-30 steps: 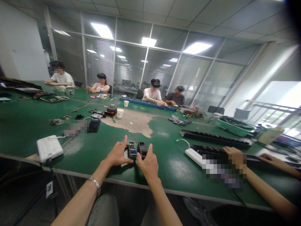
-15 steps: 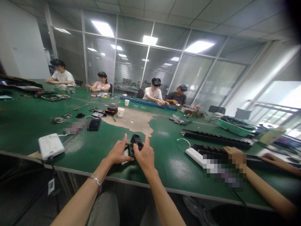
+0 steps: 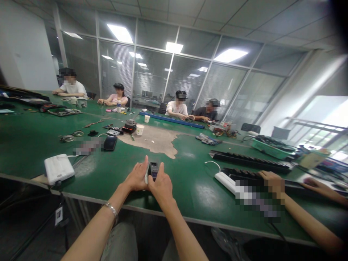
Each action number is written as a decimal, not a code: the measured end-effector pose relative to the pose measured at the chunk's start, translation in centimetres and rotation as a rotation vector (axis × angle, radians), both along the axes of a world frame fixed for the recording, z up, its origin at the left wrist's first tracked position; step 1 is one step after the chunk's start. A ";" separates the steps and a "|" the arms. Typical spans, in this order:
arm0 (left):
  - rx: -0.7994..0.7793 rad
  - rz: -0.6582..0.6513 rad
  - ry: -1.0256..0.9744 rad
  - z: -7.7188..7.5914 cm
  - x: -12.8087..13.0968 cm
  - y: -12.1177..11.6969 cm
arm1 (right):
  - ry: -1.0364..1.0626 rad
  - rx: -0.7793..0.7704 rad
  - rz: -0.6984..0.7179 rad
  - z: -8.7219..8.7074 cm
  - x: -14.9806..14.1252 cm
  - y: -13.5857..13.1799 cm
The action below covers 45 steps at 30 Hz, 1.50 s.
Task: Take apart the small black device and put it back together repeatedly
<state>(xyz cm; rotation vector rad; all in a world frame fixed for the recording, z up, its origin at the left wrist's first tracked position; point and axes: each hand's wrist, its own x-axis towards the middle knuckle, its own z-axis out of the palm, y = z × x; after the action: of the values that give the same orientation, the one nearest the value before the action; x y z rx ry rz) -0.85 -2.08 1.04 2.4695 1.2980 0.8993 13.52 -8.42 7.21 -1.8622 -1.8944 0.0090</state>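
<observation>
While one small, dark, boxy device [image 3: 154, 167] sat grasped between your left hand [image 3: 136, 177] and right hand [image 3: 162, 186], uneven thumb pressure could have skewed it and made it slip.

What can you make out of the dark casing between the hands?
The dark casing is small and boxy, apparently plastic, with dark recesses at its far end. The right hand grips it and hides its near part; the left hand is close alongside, contact unclear. It's over the green table, near the front edge.
</observation>
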 end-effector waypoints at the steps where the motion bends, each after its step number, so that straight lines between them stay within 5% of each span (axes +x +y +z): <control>1: 0.000 0.005 0.002 0.0 0.0 0.0 | -0.012 0.003 -0.002 -0.1 0.0 -0.1; 12: 0.010 -0.001 0.030 0.4 0.0 -0.4 | -0.004 -0.031 0.006 0.5 0.2 0.1; 22: 0.023 -0.004 0.014 0.8 0.1 -0.6 | 0.034 -0.012 -0.059 -0.9 -0.2 0.0; 32: -0.019 -0.021 -0.024 0.7 0.0 -0.3 | 0.148 0.114 -0.126 2.4 1.7 0.4; 38: -0.040 0.018 -0.019 1.3 0.1 -0.7 | 0.141 0.089 -0.167 -0.5 4.4 0.3; 45: -0.034 -0.009 -0.031 1.7 0.1 -1.0 | 0.135 0.112 -0.170 -3.5 4.3 0.0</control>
<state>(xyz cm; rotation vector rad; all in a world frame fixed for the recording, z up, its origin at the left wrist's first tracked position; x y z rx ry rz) -0.79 -3.06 2.72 2.4237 1.2810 0.9021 17.84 -8.46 3.73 -1.8902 -1.6099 -0.0253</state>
